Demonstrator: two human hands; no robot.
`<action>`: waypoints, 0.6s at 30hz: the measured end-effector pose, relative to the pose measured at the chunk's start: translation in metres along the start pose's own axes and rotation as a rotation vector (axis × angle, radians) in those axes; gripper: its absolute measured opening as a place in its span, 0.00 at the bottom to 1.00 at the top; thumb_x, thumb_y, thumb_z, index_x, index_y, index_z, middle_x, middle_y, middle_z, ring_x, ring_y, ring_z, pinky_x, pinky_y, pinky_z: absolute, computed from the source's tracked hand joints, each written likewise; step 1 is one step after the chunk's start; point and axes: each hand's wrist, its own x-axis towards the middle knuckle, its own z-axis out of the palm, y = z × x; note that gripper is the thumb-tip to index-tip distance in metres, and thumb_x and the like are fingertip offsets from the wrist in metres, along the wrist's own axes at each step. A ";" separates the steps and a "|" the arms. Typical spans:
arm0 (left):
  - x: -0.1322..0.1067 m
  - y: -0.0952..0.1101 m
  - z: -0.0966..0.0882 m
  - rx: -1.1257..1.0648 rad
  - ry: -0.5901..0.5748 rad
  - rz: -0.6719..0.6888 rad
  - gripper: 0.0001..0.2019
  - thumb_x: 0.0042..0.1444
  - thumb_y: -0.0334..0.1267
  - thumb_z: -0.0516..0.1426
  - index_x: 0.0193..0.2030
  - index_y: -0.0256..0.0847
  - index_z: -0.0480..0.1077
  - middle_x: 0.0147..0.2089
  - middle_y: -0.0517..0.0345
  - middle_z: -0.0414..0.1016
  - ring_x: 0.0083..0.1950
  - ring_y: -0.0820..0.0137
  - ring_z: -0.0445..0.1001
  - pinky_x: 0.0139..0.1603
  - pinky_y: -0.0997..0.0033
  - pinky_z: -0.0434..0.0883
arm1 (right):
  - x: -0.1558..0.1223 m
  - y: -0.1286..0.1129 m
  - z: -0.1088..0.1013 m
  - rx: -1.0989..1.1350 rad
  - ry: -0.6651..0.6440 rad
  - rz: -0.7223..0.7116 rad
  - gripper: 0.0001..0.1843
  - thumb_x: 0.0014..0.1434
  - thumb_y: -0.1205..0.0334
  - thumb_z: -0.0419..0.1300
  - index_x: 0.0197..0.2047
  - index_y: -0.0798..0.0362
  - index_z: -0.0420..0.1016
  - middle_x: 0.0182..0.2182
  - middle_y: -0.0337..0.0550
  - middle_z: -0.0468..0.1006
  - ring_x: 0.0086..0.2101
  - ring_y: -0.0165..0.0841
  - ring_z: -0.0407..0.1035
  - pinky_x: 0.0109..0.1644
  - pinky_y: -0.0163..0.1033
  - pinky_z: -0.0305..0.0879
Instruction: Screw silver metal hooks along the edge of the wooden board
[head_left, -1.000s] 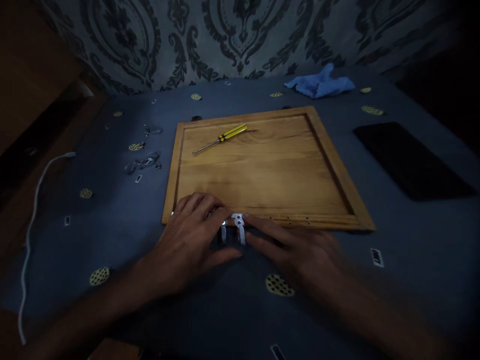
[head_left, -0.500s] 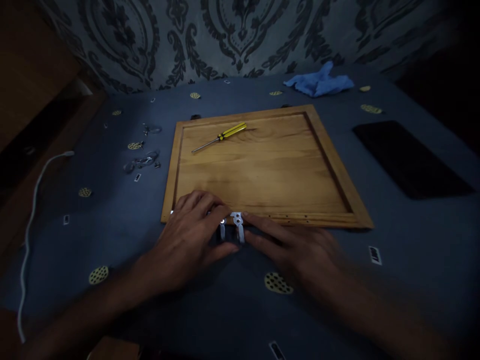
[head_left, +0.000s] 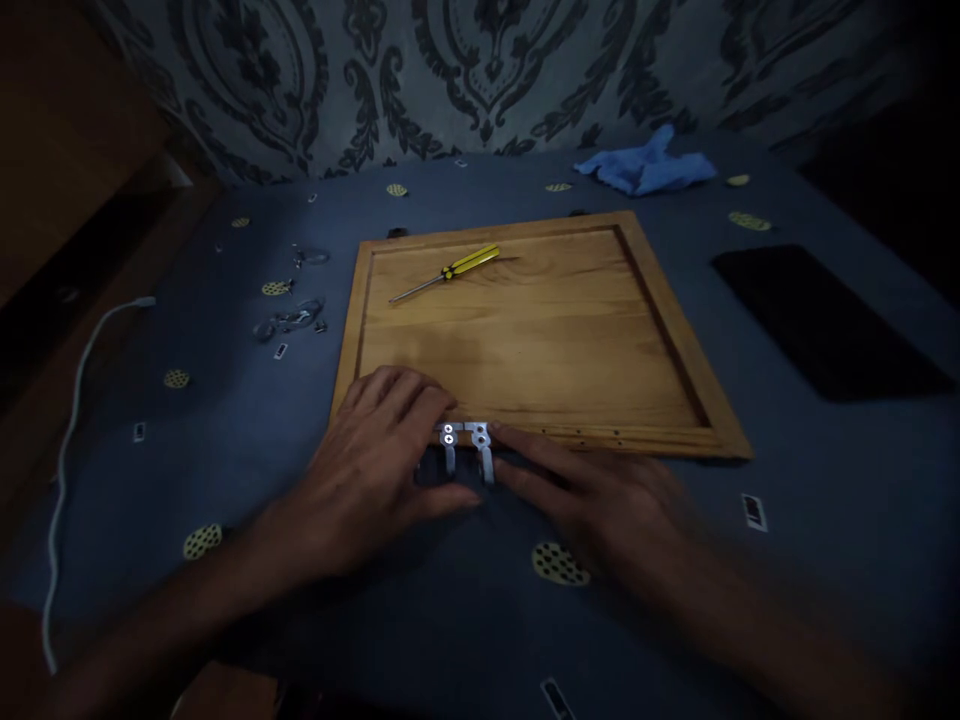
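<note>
A framed wooden panel [head_left: 517, 330] lies flat, its near edge towards me. My left hand [head_left: 375, 460] lies over the left part of that edge, thumb and fingers apart. Beside its forefinger a metal bracket [head_left: 449, 437] is fixed to the frame with two bright cross-head screws. Just right of it, a second metal bracket [head_left: 481, 440] with bare holes sits on the edge. My right hand [head_left: 592, 490] holds this second bracket at its right side between forefinger and thumb. A yellow-and-black screwdriver [head_left: 469, 263] rests on the panel, pointing left.
Left of the panel lie clear plastic bags with small metal parts [head_left: 292, 317]. A white cable [head_left: 67, 440] runs along the left side. Behind right is a blue cloth [head_left: 649, 165]; a dark flat slab [head_left: 825, 320] lies at the right. Several dark holes mark the frame's near edge.
The view has shifted slightly. My left hand has drawn back a little to the left, so the screwed bracket shows more fully. My right hand stays at the second bracket.
</note>
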 end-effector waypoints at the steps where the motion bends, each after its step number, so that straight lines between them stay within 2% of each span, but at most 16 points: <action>1: 0.000 -0.001 -0.002 0.002 0.004 -0.017 0.29 0.52 0.50 0.74 0.53 0.38 0.70 0.55 0.48 0.75 0.57 0.52 0.71 0.56 0.50 0.71 | -0.001 0.000 0.000 -0.002 0.002 0.004 0.40 0.56 0.81 0.53 0.66 0.40 0.73 0.65 0.38 0.76 0.34 0.32 0.80 0.31 0.40 0.73; 7: 0.001 -0.002 -0.002 0.014 0.025 -0.022 0.29 0.50 0.51 0.74 0.50 0.38 0.70 0.54 0.47 0.76 0.56 0.52 0.72 0.54 0.51 0.72 | -0.003 0.002 0.003 -0.016 0.006 0.001 0.40 0.56 0.81 0.54 0.66 0.38 0.73 0.67 0.39 0.74 0.32 0.33 0.80 0.31 0.41 0.73; 15: 0.001 -0.002 0.002 0.014 0.025 0.013 0.28 0.50 0.50 0.75 0.49 0.38 0.71 0.53 0.48 0.76 0.56 0.54 0.72 0.57 0.52 0.72 | -0.001 0.002 0.001 0.003 0.039 -0.018 0.38 0.57 0.81 0.53 0.65 0.41 0.74 0.66 0.39 0.75 0.36 0.34 0.82 0.32 0.39 0.74; 18: 0.000 -0.001 0.003 0.003 0.015 0.025 0.28 0.52 0.51 0.74 0.51 0.38 0.71 0.54 0.48 0.76 0.56 0.53 0.72 0.57 0.51 0.72 | -0.001 0.001 0.001 0.010 0.031 -0.015 0.38 0.58 0.81 0.52 0.66 0.42 0.73 0.67 0.40 0.74 0.40 0.37 0.83 0.34 0.42 0.76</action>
